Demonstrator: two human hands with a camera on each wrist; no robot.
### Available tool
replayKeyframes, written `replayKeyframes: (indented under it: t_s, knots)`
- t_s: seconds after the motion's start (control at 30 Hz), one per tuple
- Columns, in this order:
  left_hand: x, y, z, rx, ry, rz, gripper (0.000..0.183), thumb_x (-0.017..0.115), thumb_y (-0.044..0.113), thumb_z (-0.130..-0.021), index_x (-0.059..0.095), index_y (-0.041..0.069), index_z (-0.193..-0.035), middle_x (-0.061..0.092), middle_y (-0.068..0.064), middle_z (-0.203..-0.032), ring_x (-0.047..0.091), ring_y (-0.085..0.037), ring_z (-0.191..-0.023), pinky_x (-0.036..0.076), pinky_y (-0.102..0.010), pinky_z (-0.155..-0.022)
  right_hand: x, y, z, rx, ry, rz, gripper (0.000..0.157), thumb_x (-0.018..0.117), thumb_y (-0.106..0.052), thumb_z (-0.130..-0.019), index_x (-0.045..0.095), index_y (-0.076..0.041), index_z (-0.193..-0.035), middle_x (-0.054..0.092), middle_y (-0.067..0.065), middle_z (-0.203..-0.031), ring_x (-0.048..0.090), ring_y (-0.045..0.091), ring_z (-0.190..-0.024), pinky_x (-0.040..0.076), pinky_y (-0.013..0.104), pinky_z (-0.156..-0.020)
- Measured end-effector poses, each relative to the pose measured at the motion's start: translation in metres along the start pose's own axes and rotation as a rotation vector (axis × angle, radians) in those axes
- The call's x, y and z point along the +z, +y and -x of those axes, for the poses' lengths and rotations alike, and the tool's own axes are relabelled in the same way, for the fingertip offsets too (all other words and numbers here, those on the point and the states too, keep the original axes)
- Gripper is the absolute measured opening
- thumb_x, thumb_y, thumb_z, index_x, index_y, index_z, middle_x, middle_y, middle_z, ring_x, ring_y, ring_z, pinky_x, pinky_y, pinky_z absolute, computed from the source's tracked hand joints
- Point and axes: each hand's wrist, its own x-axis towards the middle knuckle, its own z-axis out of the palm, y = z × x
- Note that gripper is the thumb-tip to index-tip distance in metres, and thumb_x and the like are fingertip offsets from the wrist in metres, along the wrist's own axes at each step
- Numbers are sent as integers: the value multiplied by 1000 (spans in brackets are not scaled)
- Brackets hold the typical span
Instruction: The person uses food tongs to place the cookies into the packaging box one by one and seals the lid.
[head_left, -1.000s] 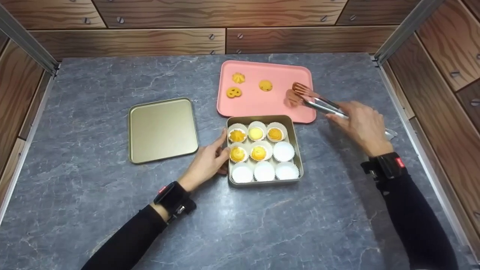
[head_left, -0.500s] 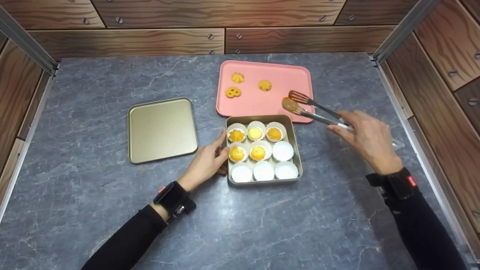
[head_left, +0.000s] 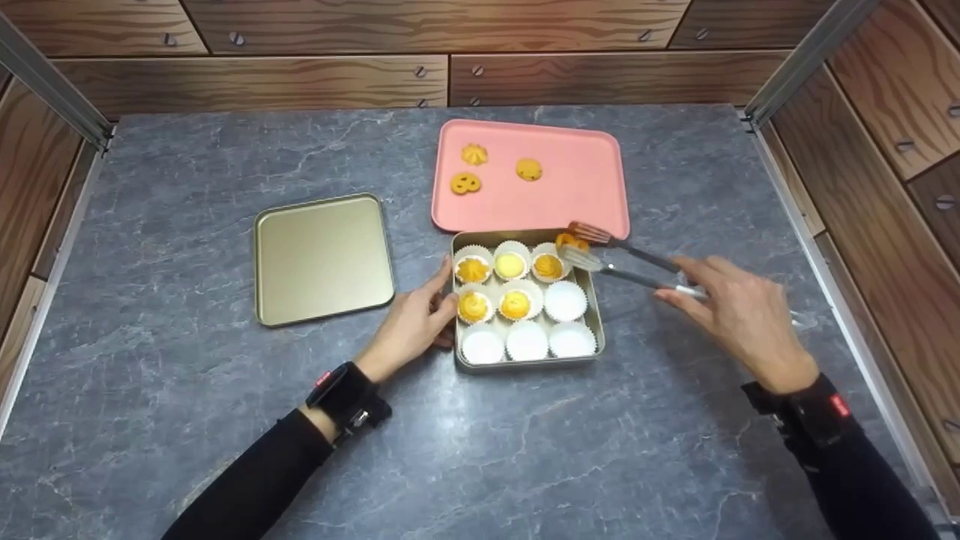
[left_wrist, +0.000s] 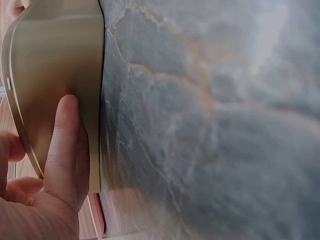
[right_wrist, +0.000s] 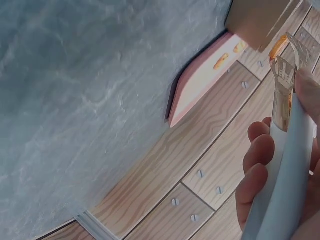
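My right hand grips metal tongs, whose slotted tips pinch a golden cookie over the back right corner of a gold tin. The cookie also shows between the tips in the right wrist view. Inside the tin are white paper cups; the back row and part of the middle row hold yellow and golden cookies. My left hand rests against the tin's left side. In the left wrist view a straight finger presses on the tin's wall.
Behind the tin lies a pink tray with 3 cookies, among them a pretzel-shaped cookie and a round cookie. A flat gold lid lies on the marbled table to the left. Wood-patterned panels border the table.
My right hand has brought the tongs and the cookie from over the tray's right side toward me and left, to above the tin. My left hand and the tin stay put.
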Motion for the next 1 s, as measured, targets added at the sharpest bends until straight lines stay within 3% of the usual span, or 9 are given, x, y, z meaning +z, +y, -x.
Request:
replayKeyframes:
  t_s: [0.23,0.6,1.0]
  knots:
    - [0,-1,1,-6,-9,1,66,59,18,-107,25,17,-163,63,-9,-86,66,-23,-60,64,-32,-54,-5,-13,6,-5,-6,-29,49,84,-40,-81,76,-7,-116,67,5,-82,47,11,-48,38,27,-33]
    - [0,0,1,-2,-10,-49,67,58,21,-107,22,17,-164,63,-7,-84,67,-22,-59,63,-31,-53,-20,-23,7,-89,-45,48,66,53,-68,-97,77,-9,-114,67,3,-80,49,14,-48,43,34,-32]
    - [1,0,1,-3,-4,15,65,58,18,-107,25,15,-163,65,-12,-85,68,-25,-60,64,-33,-54,-42,-41,-13,-230,-90,180,67,43,-62,-103,71,-2,-110,68,9,-83,58,26,-52,46,40,-34]
